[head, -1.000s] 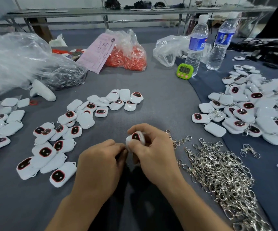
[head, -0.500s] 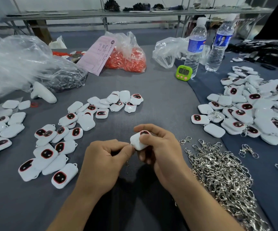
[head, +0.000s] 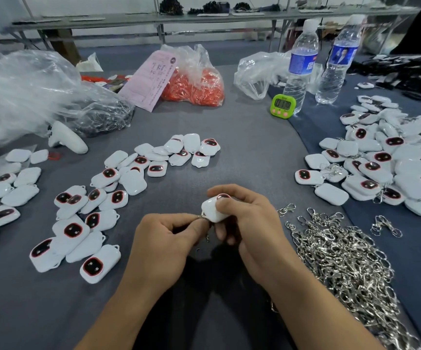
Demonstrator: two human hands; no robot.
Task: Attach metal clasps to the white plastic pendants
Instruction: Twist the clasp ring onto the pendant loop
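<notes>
**Inspector A:** Which step do we record?

**Inspector B:** The joining itself. We note one white pendant [head: 213,210] held above the grey table [head: 244,147]. The right hand [head: 251,223] is clamped on it, thumb across its near face, forefinger curled over its far end, the other fingers folded beneath. The left hand [head: 169,238] pinches a metal clasp [head: 202,217] between thumb and forefinger tips. The clasp is pressed to the pendant's near-left corner, where we judge the loop to be. Both grips are closed firmly on their parts.

**Inspector A:** Is the clasp through the loop?

**Inspector B:** We cannot tell. The junction is small and partly covered by the left fingertips. A short metal piece hangs just below the pinch.

**Inspector A:** And the pose?

**Inspector B:** Both forearms enter from the near edge and converge. The left knuckles face up and the right wrist bends inward. The pendant sits between the two hands, tilted, with its dark window end away from the person.

**Inspector A:** What does the next move call for?

**Inspector B:** In our judgement, the left fingers must work the ring finely through the loop while the right hand holds the pendant steady. The piece can then be set aside. The heap of clasps [head: 343,263] lies just right of the grip, beside the right forearm. Loose pendants [head: 78,223] lie left of the grip. A further pile [head: 381,170] lies well to its right, with clasps showing on several, and we take it for finished work.
</notes>
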